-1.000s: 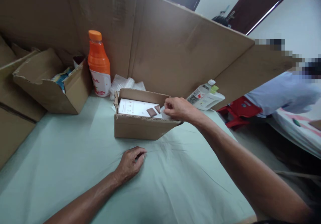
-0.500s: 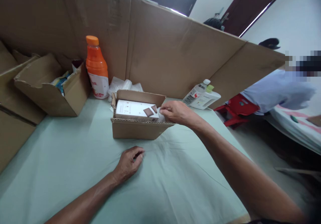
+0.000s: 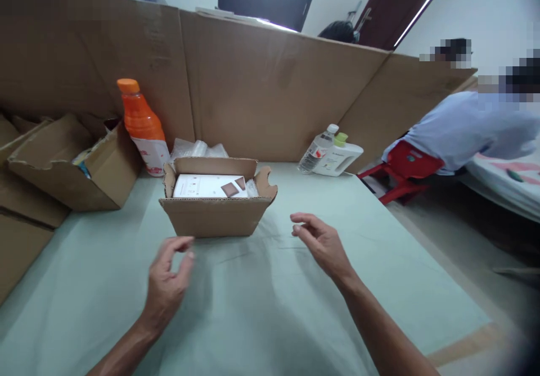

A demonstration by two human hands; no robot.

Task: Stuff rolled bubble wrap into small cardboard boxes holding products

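An uncovered cardboard box (image 3: pixel 215 218) stands on the green-covered table (image 3: pixel 253 320). Inside it lies a white printed carton (image 3: pixel 202 186) with brown squares on its face, and clear bubble wrap (image 3: pixel 252 189) is tucked at its right end. My left hand (image 3: pixel 169 280) is just in front of the box's left corner, its thumb and fingers apart around nothing. To the right of the box, my right hand (image 3: pixel 318 241) hovers over the cloth, fingers curved and apart, holding nothing. Neither hand touches the box.
Left of the box stand an orange bottle (image 3: pixel 143 128) and another cardboard box (image 3: pixel 76 168) with packets in it. Bubble wrap (image 3: pixel 200 149) lies behind. A clear bottle (image 3: pixel 318 150) and a white jug (image 3: pixel 340 157) stand back right, before a cardboard partition (image 3: pixel 274 89). A person sits beyond on a red chair (image 3: pixel 407 168).
My right hand has left the box's right end and come back toward me. My left hand has lifted, moved left and opened. The view has shifted; the box's right flap now shows.
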